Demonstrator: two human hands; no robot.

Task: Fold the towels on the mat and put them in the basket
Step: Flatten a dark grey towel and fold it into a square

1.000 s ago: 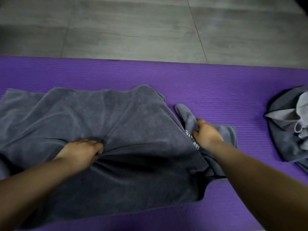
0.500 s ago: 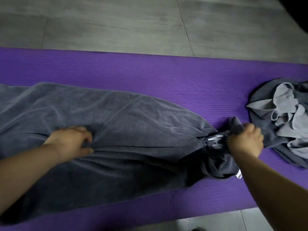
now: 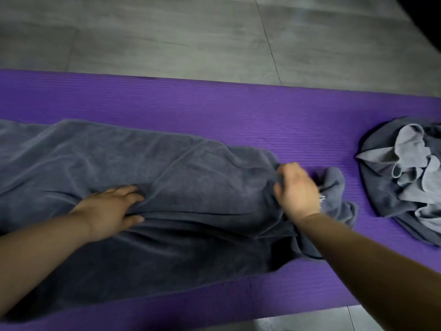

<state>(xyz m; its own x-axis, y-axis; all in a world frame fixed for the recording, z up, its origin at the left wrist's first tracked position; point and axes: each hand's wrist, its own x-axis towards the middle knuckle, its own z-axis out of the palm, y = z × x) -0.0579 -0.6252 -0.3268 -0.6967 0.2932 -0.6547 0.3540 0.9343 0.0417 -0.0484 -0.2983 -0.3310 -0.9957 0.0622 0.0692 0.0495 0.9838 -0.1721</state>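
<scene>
So the dark grey towel (image 3: 191,187) is stretched out lengthwise across the purple mat (image 3: 214,111). It runs from the left edge of the frame to a bit right of centre and it's pretty rumpled, with long creases going along it. The left hand (image 3: 112,209) is at lower left, lying flat on the towel with the fingers mostly straight and the thumb out to the side, pressing the cloth down rather than grabbing it. There's a ridge of fabric bunched up right at its fingertips. The right hand (image 3: 298,189) is right of centre with its fingers curled in, clutching the scrunched-up right end of the same towel. A wad of cloth sticks out past its knuckles and there's a bit of white lettering (image 3: 322,199) by the wrist, too blurry to read. Over at the right edge of the frame, also on the mat and apart from the towel, there's a messy heap of towels (image 3: 401,177) in dark and lighter grey. The grey tiled floor (image 3: 167,37) fills the top of the frame.
</scene>
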